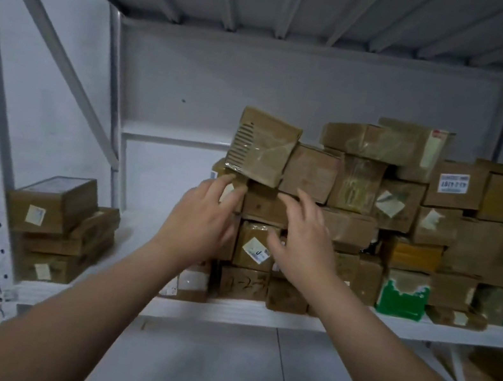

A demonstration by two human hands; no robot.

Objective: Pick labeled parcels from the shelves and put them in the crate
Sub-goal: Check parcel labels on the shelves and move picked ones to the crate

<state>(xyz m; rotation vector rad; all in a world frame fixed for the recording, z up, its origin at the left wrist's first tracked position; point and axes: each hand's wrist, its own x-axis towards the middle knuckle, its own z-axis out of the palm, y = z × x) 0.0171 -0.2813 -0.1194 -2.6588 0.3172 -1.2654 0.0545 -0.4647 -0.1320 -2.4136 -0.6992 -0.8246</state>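
Reaching forward from the bottom of the view, two bare forearms are stretching toward a white metal shelf [242, 311]. The left hand [202, 215] is at about eleven o'clock of centre, its fingers [228, 183] spread wide and touching a small parcel at the stack's left edge. The right hand [305, 237], at one o'clock, is holding its fingers loosely open and empty, flanking a small labeled parcel [255, 246] between the two hands, probably to pull it out. Above, a tilted box [263, 147] is leaning on the pile, likely to slip. The crate is not showing.
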